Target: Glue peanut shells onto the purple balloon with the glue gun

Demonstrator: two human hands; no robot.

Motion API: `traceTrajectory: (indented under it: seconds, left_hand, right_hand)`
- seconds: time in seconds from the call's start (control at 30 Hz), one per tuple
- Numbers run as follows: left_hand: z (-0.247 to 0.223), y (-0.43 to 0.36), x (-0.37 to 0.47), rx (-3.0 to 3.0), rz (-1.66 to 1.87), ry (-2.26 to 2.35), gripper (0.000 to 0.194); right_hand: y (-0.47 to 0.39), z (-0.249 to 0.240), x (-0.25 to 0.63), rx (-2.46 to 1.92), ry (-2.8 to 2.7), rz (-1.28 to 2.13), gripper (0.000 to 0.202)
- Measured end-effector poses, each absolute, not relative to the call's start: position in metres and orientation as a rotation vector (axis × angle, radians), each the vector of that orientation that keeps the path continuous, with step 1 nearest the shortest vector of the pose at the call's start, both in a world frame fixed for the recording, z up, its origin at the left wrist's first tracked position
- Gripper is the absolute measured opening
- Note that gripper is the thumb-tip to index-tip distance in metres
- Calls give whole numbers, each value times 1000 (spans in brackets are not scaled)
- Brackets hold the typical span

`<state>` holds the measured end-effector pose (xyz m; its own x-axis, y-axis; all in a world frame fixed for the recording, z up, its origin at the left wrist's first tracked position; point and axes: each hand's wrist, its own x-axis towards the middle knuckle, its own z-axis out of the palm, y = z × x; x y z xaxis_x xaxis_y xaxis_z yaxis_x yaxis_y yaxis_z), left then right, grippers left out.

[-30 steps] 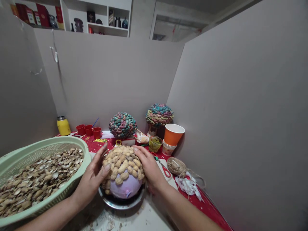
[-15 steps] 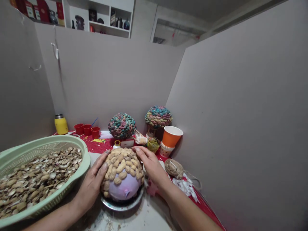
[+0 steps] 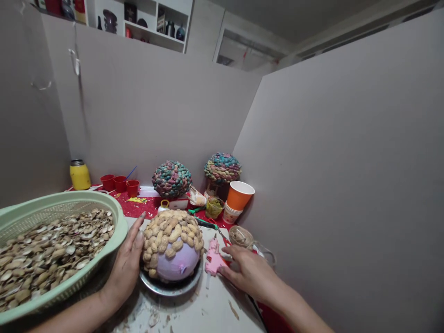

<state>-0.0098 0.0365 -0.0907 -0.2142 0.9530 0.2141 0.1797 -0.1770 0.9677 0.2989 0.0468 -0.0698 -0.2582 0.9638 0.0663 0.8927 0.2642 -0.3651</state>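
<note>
A purple balloon (image 3: 178, 263), its upper part and sides covered with whole peanuts (image 3: 172, 231), rests in a shallow metal dish (image 3: 169, 290). Its knotted end faces me. My left hand (image 3: 126, 256) is open along the left side of the peanut covering, fingers stretched. On the board to the right lies a pink glue gun (image 3: 212, 259) with a clear stick at its rear. My right hand (image 3: 251, 268) is at the glue gun's right side, thumb and fingers apart; the thumb tip seems to touch it. Whether the other fingers touch is unclear.
A green basket (image 3: 120, 226) of shells fills the left. Behind stand red cups (image 3: 120, 184), a yellow bottle (image 3: 79, 175), two coloured peanut-covered domes (image 3: 172, 179) and orange paper cups (image 3: 240, 195). Scissors (image 3: 222, 233) and twine (image 3: 241, 237) lie right. Grey partitions (image 3: 329, 162) enclose the table.
My right hand has left the balloon's peanut covering and moved right and down to the glue gun. My left hand stays beside the balloon. The view has shifted slightly.
</note>
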Motion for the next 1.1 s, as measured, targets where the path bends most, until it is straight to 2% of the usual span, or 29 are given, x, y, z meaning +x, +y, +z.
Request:
traceTrajectory:
  seconds: [0.1, 0.4, 0.57, 0.77, 0.87, 0.93, 1.1]
  left_hand:
    - [-99, 37, -9, 1342, 1465, 1395, 65]
    - [-115, 39, -9, 1310, 1487, 1345, 62]
    - [-121, 41, -10, 1304, 1468, 1341, 65]
    - [-117, 43, -9, 1317, 1455, 1347, 63]
    - [-114, 44, -9, 1335, 1449, 1347, 63]
    - [-111, 44, -10, 1350, 1448, 1356, 64]
    - [-102, 41, -11, 1431, 1491, 1367, 62]
  right_hand:
    - [42, -88, 300, -1768, -2315, 354, 25]
    - [44, -114, 304, -1783, -2320, 288, 37]
    - [37, -115, 315, -1524, -2028, 572, 29]
    - [25, -83, 328, -1295, -1253, 1134, 40]
    - [17, -64, 326, -1067, -994, 1170, 42]
    - [13, -60, 321, -1063, -982, 1196, 45]
    - [9, -67, 303, -1122, -956, 1289, 33]
